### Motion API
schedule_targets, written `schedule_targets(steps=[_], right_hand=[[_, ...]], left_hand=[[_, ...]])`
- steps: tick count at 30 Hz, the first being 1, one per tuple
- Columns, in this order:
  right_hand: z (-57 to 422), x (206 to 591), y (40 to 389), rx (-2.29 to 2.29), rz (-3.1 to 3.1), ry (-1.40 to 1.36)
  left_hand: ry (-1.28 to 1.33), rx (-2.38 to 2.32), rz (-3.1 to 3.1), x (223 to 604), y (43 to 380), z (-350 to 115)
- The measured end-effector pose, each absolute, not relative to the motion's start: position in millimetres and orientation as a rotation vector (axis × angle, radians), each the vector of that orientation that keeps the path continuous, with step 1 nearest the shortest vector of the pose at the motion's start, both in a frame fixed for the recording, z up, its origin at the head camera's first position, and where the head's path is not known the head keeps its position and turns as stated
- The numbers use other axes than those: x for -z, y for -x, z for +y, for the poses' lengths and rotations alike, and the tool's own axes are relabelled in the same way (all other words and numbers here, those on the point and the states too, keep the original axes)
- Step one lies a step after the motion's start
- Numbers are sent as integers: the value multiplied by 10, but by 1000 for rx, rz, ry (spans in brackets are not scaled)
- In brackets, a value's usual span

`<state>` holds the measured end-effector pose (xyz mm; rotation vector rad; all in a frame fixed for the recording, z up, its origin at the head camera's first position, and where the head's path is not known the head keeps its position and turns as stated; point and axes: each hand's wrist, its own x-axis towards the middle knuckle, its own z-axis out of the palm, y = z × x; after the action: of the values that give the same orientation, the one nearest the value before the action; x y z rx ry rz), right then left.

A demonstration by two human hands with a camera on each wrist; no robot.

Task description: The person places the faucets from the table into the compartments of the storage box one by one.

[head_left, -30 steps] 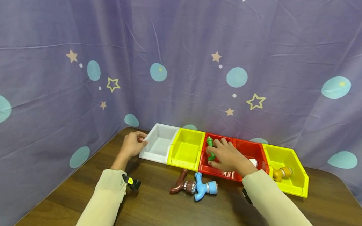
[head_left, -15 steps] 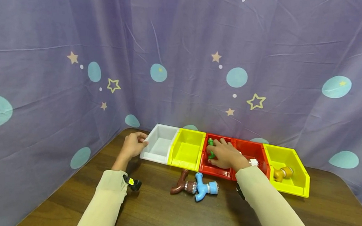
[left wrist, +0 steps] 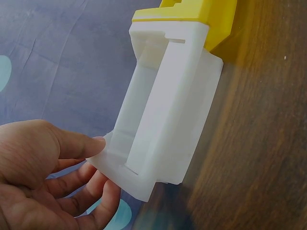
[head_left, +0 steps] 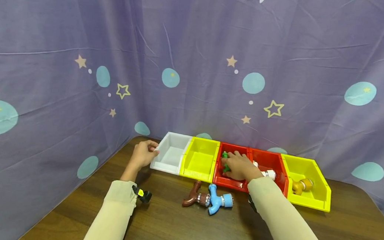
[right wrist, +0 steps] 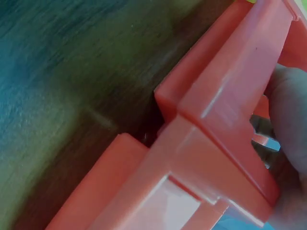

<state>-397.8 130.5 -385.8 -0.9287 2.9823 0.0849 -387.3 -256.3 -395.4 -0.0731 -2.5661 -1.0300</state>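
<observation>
A green tap (head_left: 225, 159) is contained in the red bin (head_left: 228, 183), and the right hand (head_left: 240, 167) is placed over it with fingers bent; whether the tap is gripped cannot be made out, as the fingertips are hidden. To the left of the red bin, a yellow bin (head_left: 199, 163) is set alongside, with a white bin (head_left: 172, 156) beyond; its outer rim is pinched between thumb and fingers by the left hand (head_left: 141, 154). To the right of the red bin, a white tap (head_left: 269, 174) is seen in a 2nd red bin (head_left: 271, 159), partly covered by the right sleeve (head_left: 287, 216). In front of the red bin, 2 taps, a blue tap (head_left: 217, 201) and a brown tap (head_left: 192, 196), are laid on the worktop (head_left: 174, 226).
</observation>
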Motion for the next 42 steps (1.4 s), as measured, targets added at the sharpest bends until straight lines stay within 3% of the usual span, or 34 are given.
schedule_targets(steps=[19, 42], right_hand=[[1257, 3897, 3974, -152, 2971, 856], [1307, 3716, 3856, -148, 2978, 957]], left_hand=[[76, 1029, -2566, 3960, 3880, -2560], [81, 1018, -2566, 3960, 3884, -2571]])
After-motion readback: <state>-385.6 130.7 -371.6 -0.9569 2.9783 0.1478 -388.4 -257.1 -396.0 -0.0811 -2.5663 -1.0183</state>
